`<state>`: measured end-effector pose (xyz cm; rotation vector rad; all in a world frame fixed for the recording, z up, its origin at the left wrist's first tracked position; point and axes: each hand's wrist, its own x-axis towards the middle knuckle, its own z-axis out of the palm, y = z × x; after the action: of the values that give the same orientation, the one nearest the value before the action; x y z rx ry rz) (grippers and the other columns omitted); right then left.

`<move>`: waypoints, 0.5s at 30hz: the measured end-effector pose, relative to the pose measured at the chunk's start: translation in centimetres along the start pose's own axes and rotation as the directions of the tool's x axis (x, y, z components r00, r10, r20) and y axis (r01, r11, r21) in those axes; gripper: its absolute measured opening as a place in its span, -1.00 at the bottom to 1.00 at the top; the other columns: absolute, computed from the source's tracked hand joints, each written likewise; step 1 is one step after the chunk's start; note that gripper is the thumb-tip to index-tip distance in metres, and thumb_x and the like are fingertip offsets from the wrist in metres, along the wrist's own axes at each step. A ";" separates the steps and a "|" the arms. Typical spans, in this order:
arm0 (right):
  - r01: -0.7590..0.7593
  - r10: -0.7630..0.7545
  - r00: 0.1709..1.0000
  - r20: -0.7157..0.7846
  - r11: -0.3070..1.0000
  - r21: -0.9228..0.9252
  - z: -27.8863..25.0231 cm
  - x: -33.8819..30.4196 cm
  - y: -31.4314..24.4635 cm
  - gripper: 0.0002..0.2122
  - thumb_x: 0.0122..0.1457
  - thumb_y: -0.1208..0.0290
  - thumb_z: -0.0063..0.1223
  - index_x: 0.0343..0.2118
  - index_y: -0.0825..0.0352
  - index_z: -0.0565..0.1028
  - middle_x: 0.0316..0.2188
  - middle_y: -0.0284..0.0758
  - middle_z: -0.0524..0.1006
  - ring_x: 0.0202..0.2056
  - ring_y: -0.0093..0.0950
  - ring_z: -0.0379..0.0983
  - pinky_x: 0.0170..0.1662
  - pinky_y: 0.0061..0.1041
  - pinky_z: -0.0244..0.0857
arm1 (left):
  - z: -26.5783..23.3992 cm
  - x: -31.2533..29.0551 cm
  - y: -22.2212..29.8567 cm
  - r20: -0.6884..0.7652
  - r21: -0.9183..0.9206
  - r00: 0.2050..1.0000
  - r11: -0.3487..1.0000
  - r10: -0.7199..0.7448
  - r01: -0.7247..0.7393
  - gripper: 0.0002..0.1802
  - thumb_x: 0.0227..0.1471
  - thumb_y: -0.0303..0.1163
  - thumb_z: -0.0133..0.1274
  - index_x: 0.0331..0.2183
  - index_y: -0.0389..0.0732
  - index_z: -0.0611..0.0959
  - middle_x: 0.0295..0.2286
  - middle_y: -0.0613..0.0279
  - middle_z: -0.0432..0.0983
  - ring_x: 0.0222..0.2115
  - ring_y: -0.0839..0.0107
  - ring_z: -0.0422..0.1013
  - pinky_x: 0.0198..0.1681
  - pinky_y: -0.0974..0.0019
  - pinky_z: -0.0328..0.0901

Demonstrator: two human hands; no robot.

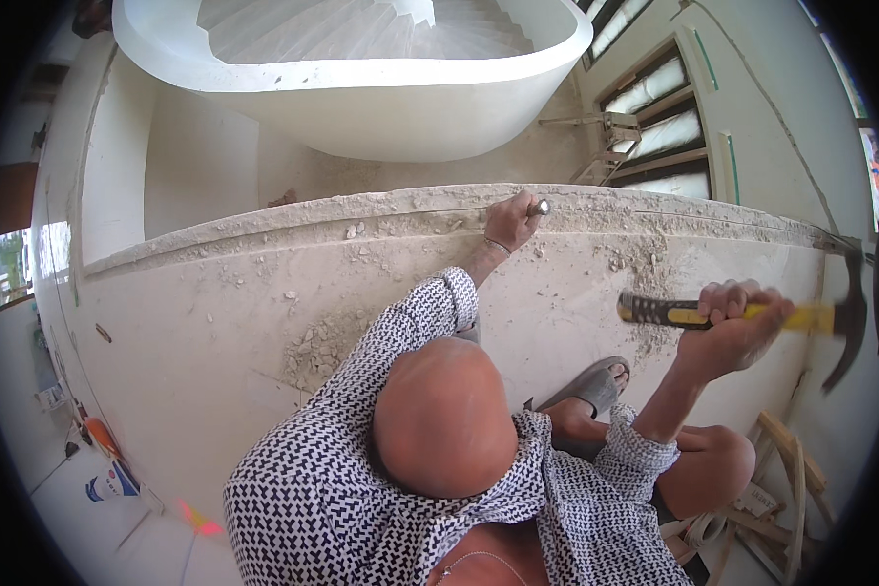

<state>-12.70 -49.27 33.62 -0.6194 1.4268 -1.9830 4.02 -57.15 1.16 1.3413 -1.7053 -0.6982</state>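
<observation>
My left hand (513, 223) is closed around a metal chisel, and only the chisel's round, shiny end (539, 208) shows above the fist. The rest of it is hidden by the fingers. The fist rests at the rough, chipped edge (410, 202) of the floor slab. Off to the right, my right hand (737, 327) grips a claw hammer (801, 317) by its yellow and black handle. The dark hammer head, slightly blurred, points away to the right, well apart from the chisel.
Broken plaster rubble (327, 347) lies on the slab, with more debris (649, 283) on the right. Beyond the edge is a drop beside a curved white stair wall (381, 103). Wood scraps (791, 459) lie at lower right. My sandalled foot (596, 386) stands on the slab.
</observation>
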 end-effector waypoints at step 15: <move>0.183 -0.187 0.981 -0.060 0.981 -0.061 -1.1 -2.1 5.2 -0.68 0.43 0.04 -0.19 -0.26 0.24 0.33 -0.65 -0.49 0.28 -0.71 -0.68 0.16 -0.65 -0.62 0.17 | 0.3 0.7 0.3 0.018 0.043 1.000 0.999 0.004 -0.005 -0.81 0.08 -0.23 0.18 -0.43 -0.07 0.53 -0.60 0.17 0.55 -0.56 0.11 0.54 -0.50 0.09 0.37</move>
<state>-10.88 -48.21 28.28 -0.7419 1.5147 -2.1306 3.55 -57.73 1.48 1.3645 -1.7460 -0.6765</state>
